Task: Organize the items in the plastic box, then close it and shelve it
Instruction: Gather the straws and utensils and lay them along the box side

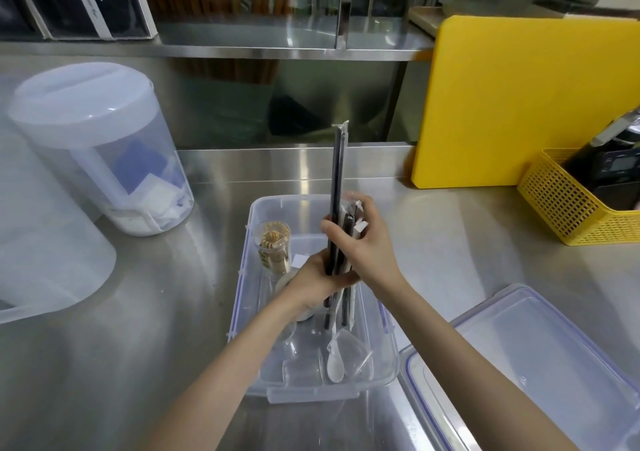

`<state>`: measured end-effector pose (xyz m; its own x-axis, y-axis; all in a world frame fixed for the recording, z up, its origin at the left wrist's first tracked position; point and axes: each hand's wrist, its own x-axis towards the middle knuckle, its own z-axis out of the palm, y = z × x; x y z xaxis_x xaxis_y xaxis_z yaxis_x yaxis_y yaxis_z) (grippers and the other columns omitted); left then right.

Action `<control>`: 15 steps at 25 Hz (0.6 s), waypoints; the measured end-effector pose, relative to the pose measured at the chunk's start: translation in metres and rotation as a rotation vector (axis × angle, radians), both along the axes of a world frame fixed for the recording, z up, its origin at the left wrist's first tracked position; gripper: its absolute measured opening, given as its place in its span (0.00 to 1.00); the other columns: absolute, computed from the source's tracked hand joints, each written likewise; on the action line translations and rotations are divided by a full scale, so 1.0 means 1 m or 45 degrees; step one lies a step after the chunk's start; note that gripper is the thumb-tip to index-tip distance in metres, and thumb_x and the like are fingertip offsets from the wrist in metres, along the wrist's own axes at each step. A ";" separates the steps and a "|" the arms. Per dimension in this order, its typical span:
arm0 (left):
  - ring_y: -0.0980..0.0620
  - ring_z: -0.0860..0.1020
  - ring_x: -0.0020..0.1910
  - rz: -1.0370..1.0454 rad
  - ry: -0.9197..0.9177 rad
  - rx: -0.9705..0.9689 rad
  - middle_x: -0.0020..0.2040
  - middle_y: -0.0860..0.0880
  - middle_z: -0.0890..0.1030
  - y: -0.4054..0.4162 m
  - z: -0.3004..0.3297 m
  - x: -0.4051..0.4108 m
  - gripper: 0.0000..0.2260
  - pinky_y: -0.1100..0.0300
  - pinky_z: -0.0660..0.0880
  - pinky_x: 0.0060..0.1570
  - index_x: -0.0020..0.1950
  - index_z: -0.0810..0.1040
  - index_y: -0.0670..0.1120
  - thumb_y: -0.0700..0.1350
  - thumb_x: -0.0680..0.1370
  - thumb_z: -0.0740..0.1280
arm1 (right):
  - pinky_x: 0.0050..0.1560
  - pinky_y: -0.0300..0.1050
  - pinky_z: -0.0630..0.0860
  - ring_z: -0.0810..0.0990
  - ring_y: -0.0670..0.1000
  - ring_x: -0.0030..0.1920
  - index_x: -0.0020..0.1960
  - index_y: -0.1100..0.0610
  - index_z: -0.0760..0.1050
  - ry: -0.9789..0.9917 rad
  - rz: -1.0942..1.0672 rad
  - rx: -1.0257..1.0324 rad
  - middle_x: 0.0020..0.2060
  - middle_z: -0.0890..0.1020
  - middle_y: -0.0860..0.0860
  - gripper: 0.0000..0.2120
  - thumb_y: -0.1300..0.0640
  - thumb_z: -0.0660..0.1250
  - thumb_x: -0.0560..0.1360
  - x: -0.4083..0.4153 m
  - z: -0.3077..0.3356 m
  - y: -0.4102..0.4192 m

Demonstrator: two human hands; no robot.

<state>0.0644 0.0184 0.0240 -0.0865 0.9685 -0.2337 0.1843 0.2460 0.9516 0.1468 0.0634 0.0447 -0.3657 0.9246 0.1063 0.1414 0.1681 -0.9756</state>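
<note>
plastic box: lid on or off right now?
Off. The plastic box is open-topped, its contents exposed, and the lid lies flat on the counter to its right. Both hands hold a bundle of straws above it.

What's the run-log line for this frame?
phase: organizing | hands: left hand and right hand grip straw bundle upright over plastic box | lid: off, right of box

Both bare forearms reach forward and converge at centre. Left hand [313, 275], lower, has its grip closed, fingers wrapped round. Right hand [367, 246], above and touching it, clasps with thumb and fingers curled.
</note>
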 end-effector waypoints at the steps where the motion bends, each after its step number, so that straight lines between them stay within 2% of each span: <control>1: 0.61 0.78 0.39 0.005 0.000 0.034 0.38 0.57 0.78 0.000 0.000 -0.002 0.06 0.75 0.73 0.35 0.47 0.73 0.51 0.40 0.75 0.66 | 0.47 0.28 0.74 0.79 0.39 0.44 0.51 0.41 0.69 0.022 -0.002 0.017 0.44 0.80 0.45 0.17 0.58 0.71 0.71 0.001 0.003 0.000; 3: 0.68 0.79 0.38 0.007 -0.016 0.095 0.40 0.59 0.78 0.002 0.004 -0.004 0.10 0.78 0.73 0.36 0.49 0.72 0.54 0.40 0.75 0.67 | 0.44 0.26 0.73 0.77 0.35 0.40 0.48 0.45 0.71 0.037 0.004 0.051 0.40 0.79 0.44 0.13 0.59 0.70 0.71 0.003 0.007 0.000; 5: 0.74 0.77 0.35 0.001 -0.008 0.134 0.40 0.60 0.78 0.002 0.006 -0.005 0.12 0.79 0.72 0.36 0.52 0.71 0.53 0.39 0.74 0.66 | 0.42 0.29 0.73 0.76 0.37 0.37 0.46 0.55 0.73 0.015 0.015 0.089 0.36 0.78 0.45 0.07 0.60 0.70 0.71 0.005 0.008 -0.001; 8: 0.72 0.77 0.34 -0.035 0.016 0.141 0.39 0.59 0.77 0.000 0.003 -0.002 0.13 0.79 0.71 0.34 0.57 0.74 0.46 0.36 0.74 0.66 | 0.44 0.37 0.76 0.77 0.42 0.37 0.46 0.64 0.75 -0.085 0.048 0.092 0.34 0.79 0.50 0.09 0.59 0.70 0.71 0.010 0.001 -0.006; 10: 0.71 0.76 0.35 -0.059 0.003 0.141 0.39 0.58 0.77 -0.002 0.000 0.001 0.14 0.79 0.71 0.34 0.59 0.74 0.42 0.35 0.74 0.65 | 0.48 0.43 0.78 0.80 0.47 0.41 0.47 0.60 0.76 -0.108 0.074 0.067 0.38 0.81 0.52 0.09 0.57 0.71 0.71 0.014 -0.001 -0.008; 11: 0.69 0.76 0.34 -0.069 -0.002 0.136 0.38 0.58 0.77 -0.004 0.001 0.003 0.11 0.79 0.70 0.33 0.56 0.75 0.43 0.36 0.74 0.66 | 0.50 0.42 0.78 0.81 0.45 0.43 0.49 0.53 0.75 -0.088 0.087 0.101 0.40 0.82 0.49 0.09 0.55 0.71 0.71 0.014 0.003 -0.008; 12: 0.68 0.75 0.32 -0.074 -0.001 0.130 0.35 0.58 0.76 -0.004 0.000 0.004 0.06 0.79 0.69 0.31 0.50 0.76 0.45 0.37 0.75 0.66 | 0.53 0.39 0.78 0.81 0.43 0.47 0.53 0.47 0.72 -0.053 0.099 0.166 0.43 0.82 0.46 0.13 0.53 0.69 0.71 0.014 0.009 -0.007; 13: 0.67 0.74 0.29 -0.065 -0.001 0.133 0.31 0.59 0.74 -0.006 0.001 0.005 0.05 0.79 0.67 0.28 0.41 0.74 0.48 0.38 0.74 0.67 | 0.55 0.38 0.78 0.81 0.43 0.51 0.58 0.43 0.69 0.005 0.116 0.242 0.47 0.82 0.44 0.18 0.52 0.68 0.71 0.014 0.015 -0.004; 15: 0.68 0.73 0.24 -0.040 -0.016 0.129 0.23 0.60 0.72 -0.008 0.002 0.006 0.14 0.79 0.65 0.26 0.33 0.69 0.52 0.40 0.74 0.68 | 0.58 0.36 0.77 0.81 0.45 0.55 0.63 0.42 0.65 0.136 0.157 0.386 0.52 0.80 0.44 0.21 0.51 0.66 0.72 0.013 0.034 0.002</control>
